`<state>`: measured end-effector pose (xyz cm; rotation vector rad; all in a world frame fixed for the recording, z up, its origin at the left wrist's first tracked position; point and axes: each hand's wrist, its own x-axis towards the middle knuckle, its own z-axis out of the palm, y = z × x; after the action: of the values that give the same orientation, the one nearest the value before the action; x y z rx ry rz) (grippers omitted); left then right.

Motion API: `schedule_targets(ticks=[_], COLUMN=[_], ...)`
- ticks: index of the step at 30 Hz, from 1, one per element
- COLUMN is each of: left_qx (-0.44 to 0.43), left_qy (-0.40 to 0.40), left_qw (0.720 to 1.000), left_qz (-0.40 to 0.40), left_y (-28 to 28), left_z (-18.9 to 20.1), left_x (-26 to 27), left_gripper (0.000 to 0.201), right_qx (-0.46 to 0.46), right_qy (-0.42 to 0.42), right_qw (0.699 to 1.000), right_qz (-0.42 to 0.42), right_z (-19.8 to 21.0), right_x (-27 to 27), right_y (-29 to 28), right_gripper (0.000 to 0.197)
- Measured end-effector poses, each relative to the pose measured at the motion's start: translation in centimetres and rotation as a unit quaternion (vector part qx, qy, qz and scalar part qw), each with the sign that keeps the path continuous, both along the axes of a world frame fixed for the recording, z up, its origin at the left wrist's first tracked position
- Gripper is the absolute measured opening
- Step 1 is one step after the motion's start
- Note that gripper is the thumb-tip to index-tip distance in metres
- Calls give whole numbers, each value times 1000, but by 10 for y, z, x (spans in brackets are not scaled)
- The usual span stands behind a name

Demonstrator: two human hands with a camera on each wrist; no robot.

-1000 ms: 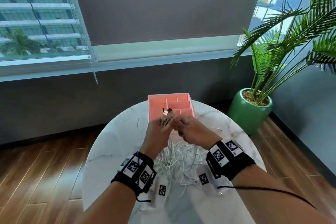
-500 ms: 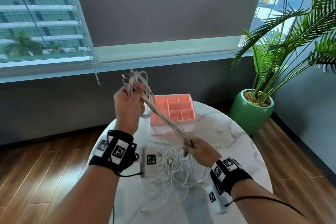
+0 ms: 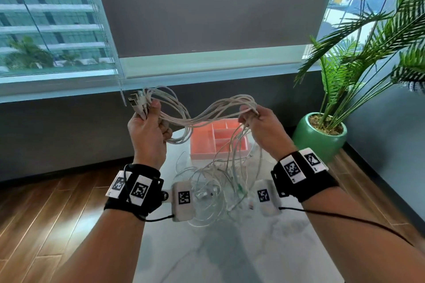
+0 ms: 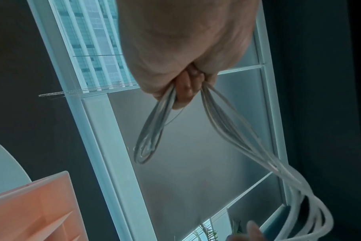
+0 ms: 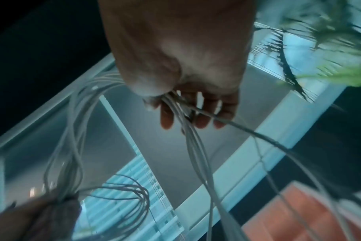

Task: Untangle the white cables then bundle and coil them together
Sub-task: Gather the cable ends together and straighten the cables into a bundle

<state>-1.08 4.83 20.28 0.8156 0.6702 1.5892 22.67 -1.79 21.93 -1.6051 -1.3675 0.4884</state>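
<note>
- Left hand (image 3: 147, 131) grips the white cables (image 3: 207, 112) at their gathered USB plugs (image 3: 136, 101), raised above the marble table (image 3: 230, 248).
- Right hand (image 3: 264, 128) grips the same bundle further along; loose tails (image 3: 218, 186) hang to the table, nearer than the pink organiser tray (image 3: 219, 142).
- Recommended: keep plugs aligned, slide the right hand along, form even loops.
- Readable writing: none; wristbands carry coded markers only.
</note>
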Motion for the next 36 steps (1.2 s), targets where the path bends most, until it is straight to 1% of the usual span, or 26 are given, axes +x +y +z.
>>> schedule_targets(ticks=[1, 2, 3, 4, 5, 6, 7, 8, 9, 10, 11, 12, 13, 14, 15, 17, 18, 20, 22, 23, 26, 28, 30, 32, 34, 36], left_qx=[-4, -4, -3, -2, -2, -5, -9, -11, -11, -9, -9, -10, -15, -23, -29, -40, -45, -58, -75, -82, -96, -90, -76, -60, -59, -72], left_qy=[-5, -7, -7, -7, -9, -10, -7, -1, 8, 19, 27, 29, 29, 30, 35, 54, 67, 85, 90, 94, 102, 94, 111, 157, 235, 302], left_qw=[1000, 1000, 1000, 1000, 1000, 1000, 1000, 1000, 1000, 1000, 999, 999, 999, 999, 999, 998, 996, 994, 992, 991, 988, 988, 986, 977, 956, 933], left_qz=[8, 13, 16, 16, 16, 15, 12, 5, -2, -10, -17, -21, -20, -17, -15, -19, -26, -39, -46, -49, -63, -81, -99, -128, -162, -184], left_y=[0, 1, 1, 1, 2, 2, 3, 3, 2, 1, -1, -1, -2, -2, -1, -1, -2, -3, -5, -6, -10, -16, -23, -33, -44, -54], left_z=[-1, 0, 0, -1, -2, -4, -6, -9, -13, -16, -19, -22, -24, -26, -28, -35, -39, -47, -54, -57, -68, -73, -81, -91, -96, -101], left_x=[-1, -2, -3, -4, -5, -6, -5, -3, 0, 4, 8, 11, 12, 12, 11, 10, 11, 17, 22, 22, 22, 22, 23, 26, 33, 45], left_gripper=[30, 30, 30, 30, 31, 31, 32, 32, 31, 31, 31, 31, 32, 31, 31, 30, 31, 30, 24, 22, 32, 37, 34, 31, 33, 35], right_qx=[-39, -81, -120, -137, -131, -102, -54, 1, 48, 67, 50, -7, -79, -127, -138, -76, -46, -31, -60, -80, -134, -151, -166, -182, -195, -206], right_qy=[-85, -146, -176, -172, -132, -52, 58, 173, 257, 288, 269, 210, 144, 113, 137, 247, 278, 287, 287, 307, 377, 413, 414, 395, 383, 377], right_qw=[996, 986, 977, 975, 981, 991, 993, 981, 961, 952, 960, 976, 984, 983, 980, 966, 959, 957, 956, 948, 916, 897, 892, 896, 898, 900], right_qz=[5, 13, 23, 35, 55, 75, 89, 93, 86, 73, 58, 52, 63, 65, 50, 8, -2, -3, -5, -10, -30, -51, -74, -90, -91, -71], right_z=[1, -1, -7, -11, -13, -13, -11, -7, -5, -7, -14, -24, -34, -37, -36, -25, -18, -12, -18, -24, -46, -60, -68, -73, -75, -75], right_x=[4, 7, 11, 13, 13, 11, 8, 4, -1, -6, -8, -10, -10, -9, -7, -1, 0, 1, -1, 0, 3, 4, 2, -4, -13, -24], right_y=[-1, -1, -1, -2, -3, -3, -3, -3, -3, -2, 0, 1, 0, -3, -5, -6, -6, -3, -2, -2, -7, -10, -13, -15, -16, -15], right_gripper=[37, 39, 41, 41, 41, 39, 36, 34, 31, 32, 34, 37, 39, 41, 41, 39, 39, 39, 42, 43, 41, 40, 39, 36, 29, 24])
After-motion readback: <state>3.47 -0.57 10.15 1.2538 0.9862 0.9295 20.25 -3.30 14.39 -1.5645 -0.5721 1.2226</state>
